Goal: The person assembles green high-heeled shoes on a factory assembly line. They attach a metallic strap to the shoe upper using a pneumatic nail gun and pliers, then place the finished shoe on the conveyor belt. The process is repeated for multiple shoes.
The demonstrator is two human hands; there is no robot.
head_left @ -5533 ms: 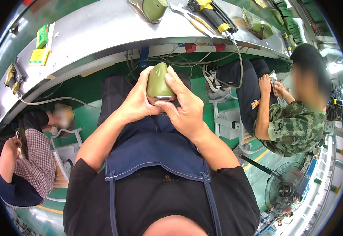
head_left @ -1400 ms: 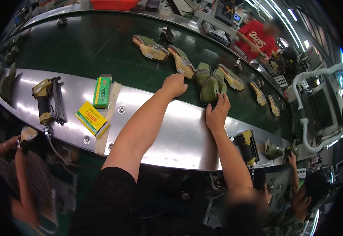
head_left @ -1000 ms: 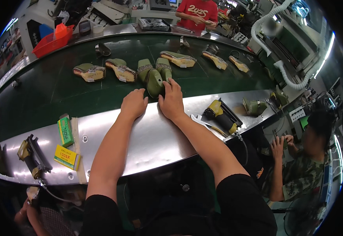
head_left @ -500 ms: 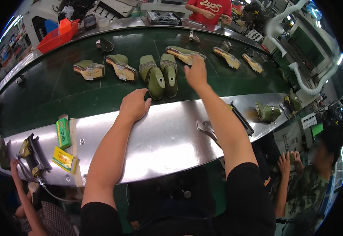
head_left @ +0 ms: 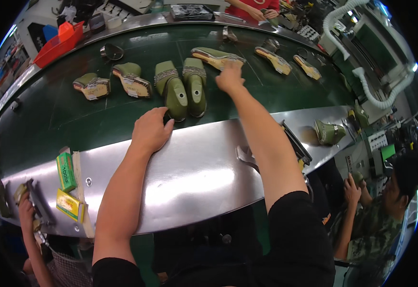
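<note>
Two green lasted shoes (head_left: 182, 88) already stood on the belt (head_left: 51, 115) as our right hand (head_left: 229, 79) closed on a sandal (head_left: 217, 56), left hand (head_left: 150, 130) resting flat, empty.

Seven olive shoes (head_left: 176, 89) on the belt (one more on the ledge), two small boxes (head_left: 66, 171)

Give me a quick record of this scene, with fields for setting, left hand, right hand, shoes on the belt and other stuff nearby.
setting: green conveyor belt with a metal ledge along its near edge
left hand: flat on the ledge, just short of a pair of green shoes, holding nothing
right hand: reaching across the belt, on a tan-soled shoe
other shoes: two sandals further left
nearby: green box, yellow box, red bin
</note>
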